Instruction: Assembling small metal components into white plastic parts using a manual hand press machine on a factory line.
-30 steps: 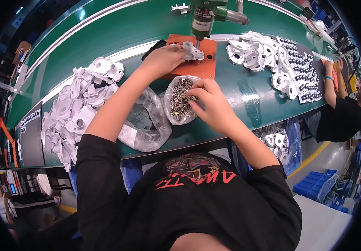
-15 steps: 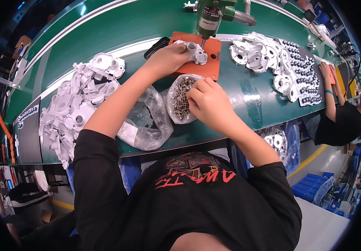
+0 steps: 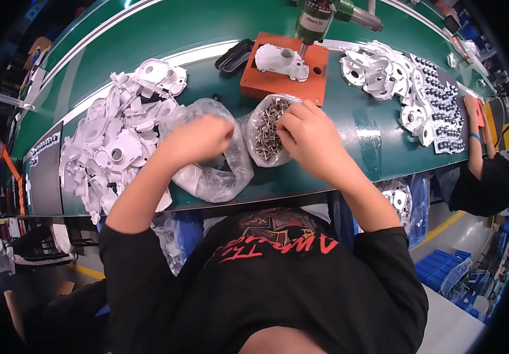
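From the left, we see a heap of white plastic parts [image 3: 98,130] stacked loosely to the front edge of the green surface [image 3: 354,112]; a brush from our forearm could tip one off. Beside it, our left hand [image 3: 204,140] hangs over a crumpled clear bag [image 3: 231,186]. Its fingers curl inward but blur, so we cannot tell whether they are clenched, empty or grasping something; the loose plastic could snag on them.

Next comes an open bag [image 3: 257,156] of metal screws [image 3: 269,130]. It is soft-walled and nearly full, so a tug at its rim could spill them. Behind it, the white housing [image 3: 278,63] lies on an orange block [image 3: 258,84], with no hand on it; a bump could turn it out of place beneath the green upright tool [image 3: 313,23]. Our right hand [image 3: 311,135] is at the screws, fingers bent and bunched; we cannot tell whether they grasp one. A poor pinch could let a screw drop and roll.

As for the housing, we see matt white plastic: a broad, rounded left end, a raised round collar near the middle, and a narrower, knobbly right end close to the tool's tip.
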`<state>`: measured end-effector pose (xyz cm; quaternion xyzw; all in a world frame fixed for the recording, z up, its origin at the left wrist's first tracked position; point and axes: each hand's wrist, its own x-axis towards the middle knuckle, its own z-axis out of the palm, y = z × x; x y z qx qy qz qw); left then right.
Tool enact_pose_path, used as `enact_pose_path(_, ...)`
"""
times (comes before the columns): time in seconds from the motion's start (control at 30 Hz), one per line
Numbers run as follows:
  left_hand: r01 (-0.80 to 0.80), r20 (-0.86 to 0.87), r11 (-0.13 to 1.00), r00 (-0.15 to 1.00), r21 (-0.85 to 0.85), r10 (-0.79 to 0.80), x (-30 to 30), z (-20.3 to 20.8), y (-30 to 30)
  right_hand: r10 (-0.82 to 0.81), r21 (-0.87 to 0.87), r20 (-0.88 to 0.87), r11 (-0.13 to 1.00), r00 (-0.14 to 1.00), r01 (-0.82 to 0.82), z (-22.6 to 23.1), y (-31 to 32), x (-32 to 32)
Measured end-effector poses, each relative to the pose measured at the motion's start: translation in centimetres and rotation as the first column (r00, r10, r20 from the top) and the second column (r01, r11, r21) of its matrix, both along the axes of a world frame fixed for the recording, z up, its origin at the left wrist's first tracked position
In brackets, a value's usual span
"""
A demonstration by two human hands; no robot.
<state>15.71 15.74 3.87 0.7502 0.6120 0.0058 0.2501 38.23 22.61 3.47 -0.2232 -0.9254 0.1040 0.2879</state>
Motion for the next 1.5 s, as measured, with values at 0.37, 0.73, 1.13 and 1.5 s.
enact_pose_path(0.37, -0.100, 0.093, 0.986, 0.989, -0.131, 0.113, 0.0, -2.2, -5.1, -0.016, -0.229, -0.132, 0.973, 0.991, -0.015, 0.5, 0.4, -0.1)
enact_pose_path(0.73, -0.378, 0.530, 0.914, 0.810, 0.147, 0.250, -1.4, 1.9, 0.6, -0.092, -0.656, -0.441, 0.712, 0.893, -0.251, 1.1, 1.3, 1.3)
enact_pose_path(1.13, -0.348, 0.512, 0.922, 0.830, 0.167, 0.221, 2.5, 3.9, 18.0, -0.292, -0.693, -0.372, 0.719, 0.881, -0.055, -0.1, 2.9, 7.1)
enact_pose_path(1.5, -0.021, 0.262, 0.989, 0.963, -0.145, 0.059, 1.7, 1.6, 24.4, -0.415, -0.816, -0.413, 0.564, 0.811, -0.127, -0.8, 4.8, 8.8)
